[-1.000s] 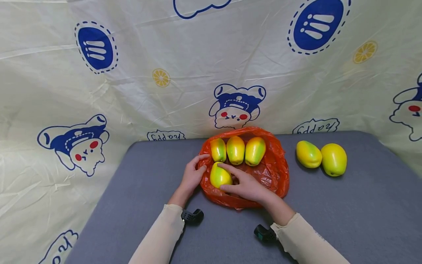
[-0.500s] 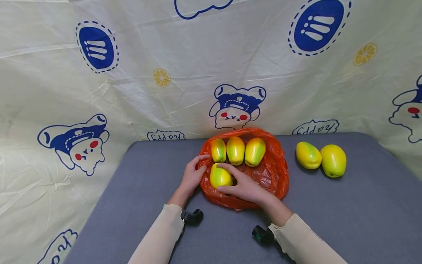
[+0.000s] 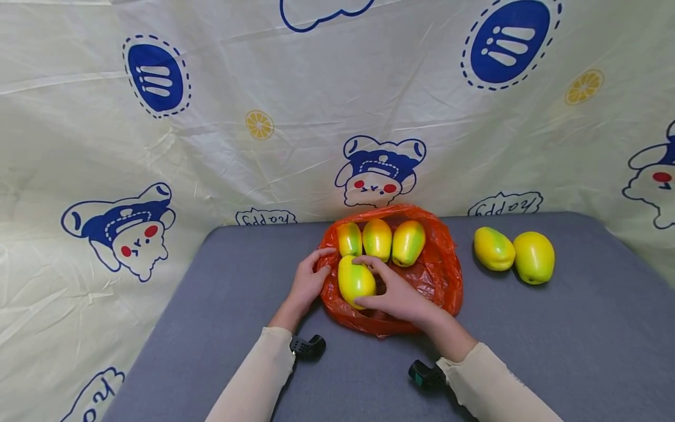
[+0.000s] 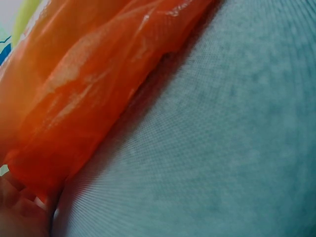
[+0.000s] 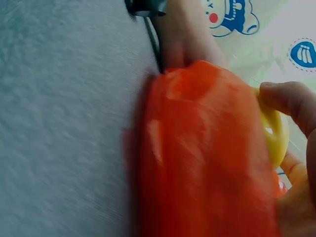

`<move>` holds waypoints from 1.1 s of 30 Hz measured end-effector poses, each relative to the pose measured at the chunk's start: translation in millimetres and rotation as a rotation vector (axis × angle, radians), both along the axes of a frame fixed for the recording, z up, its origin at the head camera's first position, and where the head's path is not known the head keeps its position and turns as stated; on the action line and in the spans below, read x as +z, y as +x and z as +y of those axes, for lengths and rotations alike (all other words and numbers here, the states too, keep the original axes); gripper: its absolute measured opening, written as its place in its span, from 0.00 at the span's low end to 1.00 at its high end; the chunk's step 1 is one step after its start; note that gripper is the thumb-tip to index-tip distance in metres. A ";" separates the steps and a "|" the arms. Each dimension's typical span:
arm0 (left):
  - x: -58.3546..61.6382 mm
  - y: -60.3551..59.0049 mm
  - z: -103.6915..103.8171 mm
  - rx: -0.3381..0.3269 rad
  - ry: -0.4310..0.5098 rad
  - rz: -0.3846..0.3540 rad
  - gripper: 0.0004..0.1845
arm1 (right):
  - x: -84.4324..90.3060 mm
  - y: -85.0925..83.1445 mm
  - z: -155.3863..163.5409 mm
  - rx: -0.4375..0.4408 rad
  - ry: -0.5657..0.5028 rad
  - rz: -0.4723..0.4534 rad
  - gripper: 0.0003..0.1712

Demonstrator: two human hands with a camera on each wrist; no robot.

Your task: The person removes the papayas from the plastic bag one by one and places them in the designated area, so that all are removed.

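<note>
An orange plastic bag (image 3: 432, 275) lies open on the grey table (image 3: 211, 305), with three yellow-green mangoes (image 3: 377, 240) in a row at its back. My right hand (image 3: 392, 290) grips a fourth mango (image 3: 355, 280) at the bag's front left, thumb and fingers curled round it. My left hand (image 3: 310, 276) holds the bag's left edge, fingers curled on the plastic. In the right wrist view the bag (image 5: 202, 158) fills the frame, and the held mango (image 5: 275, 133) shows behind it under my thumb. The left wrist view shows only the bag's wall (image 4: 84, 94) and table.
Two more mangoes (image 3: 514, 253) lie side by side on the table right of the bag. A cream cloth with blue cartoon prints (image 3: 158, 146) hangs behind and to the left. The table's front edge is out of view.
My right hand has closed round the front mango and raised or tilted it slightly towards the row behind. The left hand has stayed on the bag's edge.
</note>
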State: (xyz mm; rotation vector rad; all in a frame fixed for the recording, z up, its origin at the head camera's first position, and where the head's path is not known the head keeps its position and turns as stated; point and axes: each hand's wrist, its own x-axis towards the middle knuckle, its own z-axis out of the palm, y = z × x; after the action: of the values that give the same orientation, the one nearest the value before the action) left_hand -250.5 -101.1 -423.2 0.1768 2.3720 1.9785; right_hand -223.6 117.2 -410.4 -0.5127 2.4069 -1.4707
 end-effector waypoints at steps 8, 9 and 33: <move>-11.4 -9.4 -3.1 -0.011 0.000 -0.015 0.21 | 12.4 2.3 17.6 -0.012 -0.108 -0.054 0.41; -15.2 -12.0 -3.8 -0.011 0.002 -0.015 0.21 | 13.1 2.9 20.0 -0.009 -0.123 -0.064 0.41; -26.7 -19.1 -3.3 -0.010 0.031 0.005 0.19 | 29.5 28.5 88.5 -0.229 -0.191 0.074 0.34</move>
State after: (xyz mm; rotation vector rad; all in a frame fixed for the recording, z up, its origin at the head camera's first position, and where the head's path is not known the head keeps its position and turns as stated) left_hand -269.7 -104.4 -449.9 0.1954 2.3396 2.0139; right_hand -195.0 205.6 -380.9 -0.3454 2.4631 -1.8202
